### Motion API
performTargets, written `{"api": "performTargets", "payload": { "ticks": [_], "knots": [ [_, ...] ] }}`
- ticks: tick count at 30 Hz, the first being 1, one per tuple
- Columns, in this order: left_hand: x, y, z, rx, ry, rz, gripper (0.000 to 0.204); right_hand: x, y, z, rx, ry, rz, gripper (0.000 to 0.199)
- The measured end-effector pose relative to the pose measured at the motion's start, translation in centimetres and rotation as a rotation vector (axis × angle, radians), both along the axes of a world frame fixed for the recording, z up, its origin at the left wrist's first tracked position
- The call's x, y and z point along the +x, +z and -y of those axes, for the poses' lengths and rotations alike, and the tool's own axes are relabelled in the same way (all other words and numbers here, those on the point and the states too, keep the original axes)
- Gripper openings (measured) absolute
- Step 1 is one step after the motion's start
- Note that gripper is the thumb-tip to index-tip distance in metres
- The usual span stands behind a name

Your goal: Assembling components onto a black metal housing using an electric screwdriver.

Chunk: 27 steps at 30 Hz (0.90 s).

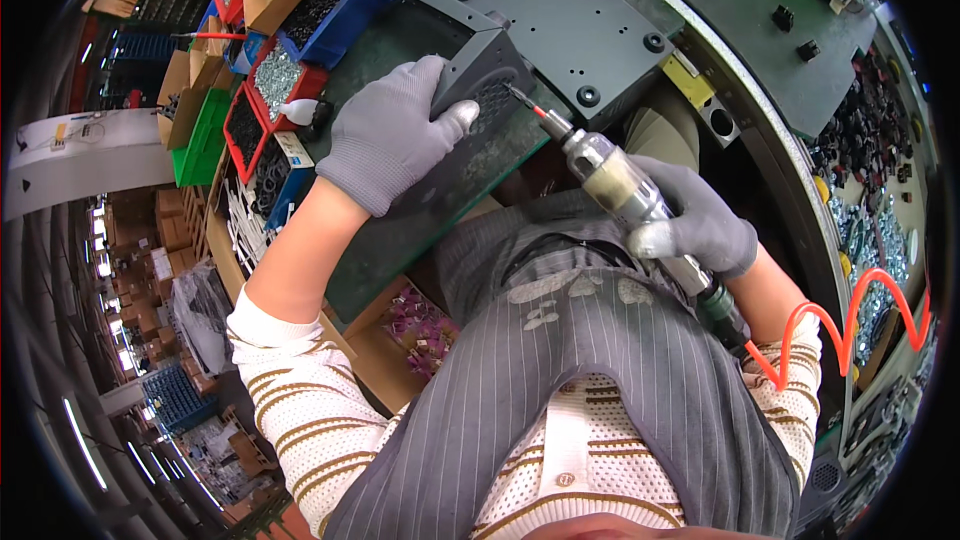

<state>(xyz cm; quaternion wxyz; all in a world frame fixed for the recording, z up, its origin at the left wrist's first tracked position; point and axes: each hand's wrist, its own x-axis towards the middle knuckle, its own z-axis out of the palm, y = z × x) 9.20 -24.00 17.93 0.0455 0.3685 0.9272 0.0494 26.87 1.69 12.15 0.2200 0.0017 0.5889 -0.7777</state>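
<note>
Had the left hand (400,135) on the frame (488,62), over the bench (400,250), and the case (555,25) lay just right of that. My right hand (700,225) had the driver (622,180), tip at the frame's corner, hose (850,330) trailing off right. Bins (345,32) sat left, screws (277,77) in one. A box (372,352) of bits (425,330) was nearer, past the bench's near edge.

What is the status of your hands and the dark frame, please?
Left hand gripping frame at one end. Right hand holding driver; bit close to frame, contact unclear. Nothing visible between bit and frame.
</note>
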Motion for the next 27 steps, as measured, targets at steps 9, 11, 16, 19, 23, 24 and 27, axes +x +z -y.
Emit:
{"api": "performTargets", "payload": {
  "ticks": [9, 11, 16, 19, 23, 24, 27],
  "knots": [
    [-0.9, -0.2, -2.4, 0.043, 0.007, 0.027, 0.041, -1.6, 0.6, 0.0, 0.036, -0.064, -0.026, 0.082],
    [-1.0, -0.2, -2.4, 0.043, 0.003, 0.037, 0.041, -1.8, 0.7, -0.1, 0.046, -0.061, -0.030, 0.083],
    [-1.3, -0.3, -2.5, 0.064, 0.022, 0.127, 0.037, -2.0, 0.9, -0.2, 0.105, -0.050, -0.038, 0.083],
    [-1.4, -0.4, -2.4, 0.092, -0.002, 0.098, 0.035, -2.3, 0.9, -0.2, 0.126, -0.046, -0.057, 0.081],
    [-1.7, -0.3, -2.3, 0.094, -0.056, 0.128, 0.034, -2.5, 1.3, -0.4, 0.029, -0.010, 0.004, 0.079],
    [-1.7, -0.3, -2.3, 0.086, -0.070, 0.134, 0.032, -2.6, 1.4, -0.5, 0.025, -0.009, 0.008, 0.078],
    [-1.9, -0.2, -2.3, 0.094, -0.105, 0.151, 0.031, -2.6, 1.7, -0.7, 0.015, 0.007, 0.032, 0.076]
  ]
}}
